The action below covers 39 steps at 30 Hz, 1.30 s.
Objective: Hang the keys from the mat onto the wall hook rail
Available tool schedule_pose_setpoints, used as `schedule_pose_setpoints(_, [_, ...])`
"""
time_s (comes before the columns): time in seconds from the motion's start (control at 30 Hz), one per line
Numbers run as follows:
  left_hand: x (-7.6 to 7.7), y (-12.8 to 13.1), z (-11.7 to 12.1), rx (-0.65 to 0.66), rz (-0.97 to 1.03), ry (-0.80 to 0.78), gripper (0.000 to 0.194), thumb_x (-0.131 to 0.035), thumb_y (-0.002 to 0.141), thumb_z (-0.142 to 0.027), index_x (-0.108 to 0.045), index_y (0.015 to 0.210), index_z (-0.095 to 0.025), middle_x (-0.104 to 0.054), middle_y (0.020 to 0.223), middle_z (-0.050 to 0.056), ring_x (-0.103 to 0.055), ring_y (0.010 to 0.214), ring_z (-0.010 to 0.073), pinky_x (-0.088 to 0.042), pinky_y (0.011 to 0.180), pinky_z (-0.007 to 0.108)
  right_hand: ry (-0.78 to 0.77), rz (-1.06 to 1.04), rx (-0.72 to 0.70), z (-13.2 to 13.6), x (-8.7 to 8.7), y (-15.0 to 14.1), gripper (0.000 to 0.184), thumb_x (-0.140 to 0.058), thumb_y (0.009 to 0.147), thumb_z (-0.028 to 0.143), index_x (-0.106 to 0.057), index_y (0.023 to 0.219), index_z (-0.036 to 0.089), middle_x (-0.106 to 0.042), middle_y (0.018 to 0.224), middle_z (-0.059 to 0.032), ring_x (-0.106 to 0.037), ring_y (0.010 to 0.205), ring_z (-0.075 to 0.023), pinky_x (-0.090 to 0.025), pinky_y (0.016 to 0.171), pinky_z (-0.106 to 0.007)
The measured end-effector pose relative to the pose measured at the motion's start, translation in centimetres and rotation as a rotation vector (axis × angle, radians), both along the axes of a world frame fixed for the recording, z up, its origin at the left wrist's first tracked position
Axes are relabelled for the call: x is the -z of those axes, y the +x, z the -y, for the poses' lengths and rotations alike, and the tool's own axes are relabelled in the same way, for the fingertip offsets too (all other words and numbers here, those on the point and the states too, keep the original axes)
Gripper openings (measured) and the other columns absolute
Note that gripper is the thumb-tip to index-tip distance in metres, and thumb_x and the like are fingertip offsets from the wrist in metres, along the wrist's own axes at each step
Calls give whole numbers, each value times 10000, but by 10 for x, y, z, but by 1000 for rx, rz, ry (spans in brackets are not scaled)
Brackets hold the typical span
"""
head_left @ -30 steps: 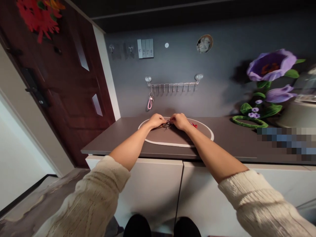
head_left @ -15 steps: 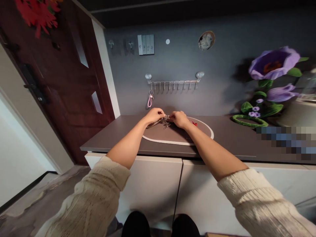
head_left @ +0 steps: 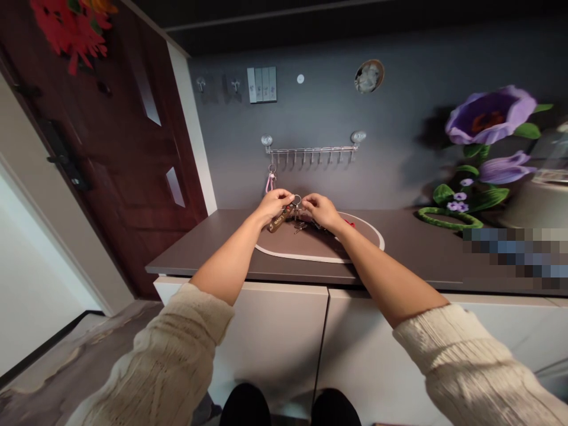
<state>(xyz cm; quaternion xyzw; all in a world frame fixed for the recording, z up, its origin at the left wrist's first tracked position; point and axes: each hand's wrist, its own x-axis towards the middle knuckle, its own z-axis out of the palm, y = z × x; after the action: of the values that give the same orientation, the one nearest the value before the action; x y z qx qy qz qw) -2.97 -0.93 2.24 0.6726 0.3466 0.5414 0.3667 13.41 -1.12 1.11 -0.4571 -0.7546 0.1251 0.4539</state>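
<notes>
Between my two hands a metal key ring stands upright with keys hanging below it. My left hand pinches the ring's left side. Beneath that hand hangs a brown tag with light lettering. At the ring's right edge are the closed fingertips of my right hand. More keys lie below on a brown oval mat with a white rim. Dark items partly hidden by my right hand rest on the mat, and a small red thing shows behind my right wrist.
A clear hook rail is fixed to the wall, with a pink strap hanging at its left end. Purple flowers and a green ring-shaped base stand at right. A dark red door is at left.
Both hands have risen slightly from the mat, lifting the key ring upright. The brown tag now hangs tilted with its lettering showing. My right fingertips have shifted a little.
</notes>
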Motion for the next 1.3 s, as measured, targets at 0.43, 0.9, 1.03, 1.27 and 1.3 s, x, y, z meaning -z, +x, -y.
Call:
schedule_pose_setpoints(0.43, [0,5,1,17,228,-113,165,-635,667,-274,-538,692,-142,-541,653,-34,-494,623,73,-426,692,241,-74,-306,-266,12,-6,-7,197,-516,751,322,-534,851,153,-580,801,-12,-512,743,-107,-403,761,-265])
schedule_pose_setpoints(0.9, [4,8,1,57,211,-98,231,-677,623,-322,-563,715,-143,-557,659,-21,-496,610,75,-405,655,228,-31,-301,-219,19,-9,-5,187,-538,719,345,-520,777,168,-545,725,11,-485,684,-107,-395,714,-252])
schedule_pose_setpoints(1.03, [4,8,1,9,135,-31,200,-660,631,-306,-575,696,-137,-570,649,-15,-498,618,83,-397,676,232,-47,-299,-195,21,-10,-5,190,-531,716,349,-516,771,168,-548,742,6,-490,709,-113,-392,735,-256])
schedule_pose_setpoints(1.27, [3,8,0,-104,-25,139,93,-571,691,-227,-573,678,-135,-560,639,-16,-488,613,88,-383,655,226,-34,-295,-167,12,-6,-6,234,-511,719,400,-505,768,172,-535,723,9,-481,694,-119,-396,715,-262])
schedule_pose_setpoints(1.3, [2,8,1,-126,-43,168,82,-561,696,-213,-570,671,-135,-557,640,-14,-486,617,90,-382,656,225,-19,-285,-162,10,-6,-7,237,-505,720,404,-502,765,172,-527,715,10,-475,686,-119,-394,709,-263])
